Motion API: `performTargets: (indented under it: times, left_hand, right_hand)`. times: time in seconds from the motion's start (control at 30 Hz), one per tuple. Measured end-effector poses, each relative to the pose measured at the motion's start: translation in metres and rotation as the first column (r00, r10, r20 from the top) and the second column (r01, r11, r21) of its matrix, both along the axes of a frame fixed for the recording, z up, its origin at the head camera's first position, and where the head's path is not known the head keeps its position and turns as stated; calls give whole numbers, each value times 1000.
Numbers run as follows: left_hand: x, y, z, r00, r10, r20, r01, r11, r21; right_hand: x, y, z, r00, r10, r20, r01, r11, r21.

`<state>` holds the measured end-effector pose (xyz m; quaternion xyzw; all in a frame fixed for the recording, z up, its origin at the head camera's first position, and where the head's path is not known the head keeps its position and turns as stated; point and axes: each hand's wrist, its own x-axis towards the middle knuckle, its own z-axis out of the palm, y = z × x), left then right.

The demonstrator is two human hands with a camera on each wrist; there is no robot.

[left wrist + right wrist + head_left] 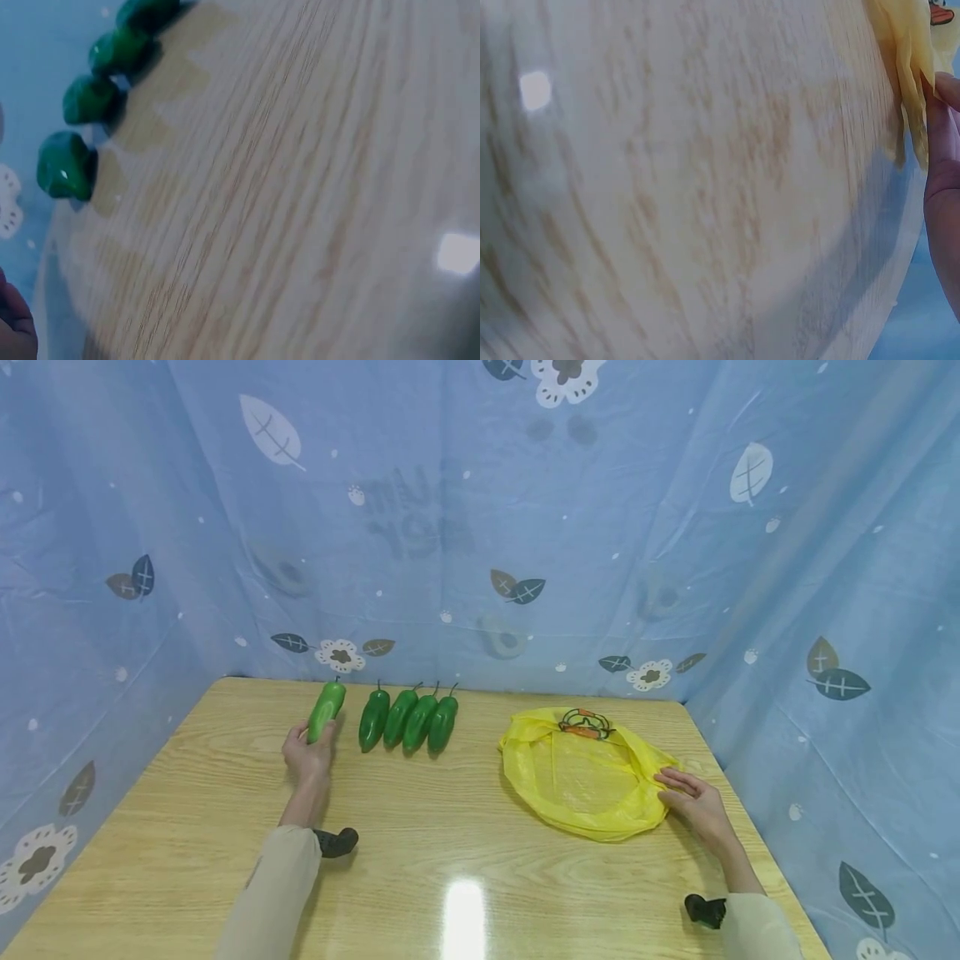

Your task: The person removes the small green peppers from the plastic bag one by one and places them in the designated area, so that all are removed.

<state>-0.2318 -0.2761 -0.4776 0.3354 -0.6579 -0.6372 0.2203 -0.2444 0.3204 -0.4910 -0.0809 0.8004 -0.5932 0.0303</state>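
Note:
My left hand (pixel 307 758) grips a light green pepper (pixel 327 708) by its lower end, at the far left of the table. Just right of it, several darker green peppers (pixel 373 720) lie side by side with their stems pointing away; the left wrist view shows green peppers (pixel 64 166) too. At the right, a yellow plastic bag (pixel 600 825) lies with its mouth spread wide. My right hand (pixel 699 806) pinches the bag's right rim between thumb and fingers. In the right wrist view, yellow plastic (pixel 907 67) meets the fingertips.
A black-and-orange print (pixel 585 724) shows on the bag's far side. The wooden table (pixel 420 810) ends at a blue patterned curtain (pixel 450 527) behind and on both sides. Black wrist devices (pixel 337 843) stick out beside the sleeves.

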Motion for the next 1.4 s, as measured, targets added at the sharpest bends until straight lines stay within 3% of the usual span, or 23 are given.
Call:
performTargets:
  times: [0.47, 0.83, 1.23, 1.4]
  left_hand:
    - [-13, -5, -7, 991, -2, 136, 15, 995, -100]
    - [-13, -2, -8, 985, -25, 173, 43, 994, -100]
    - [-17, 3, -9, 987, 0, 158, 30, 982, -184]
    - [-17, 4, -8, 986, -33, 161, 64, 979, -193]
  right_hand:
    - [0, 0, 1, 1000, -10, 14, 9, 1000, 29]
    - [1, -1, 2, 1000, -9, 7, 9, 1000, 27]
    - [2, -1, 1, 1000, -19, 18, 19, 999, 35]
    - [4, 1, -1, 1000, -20, 13, 20, 999, 34]
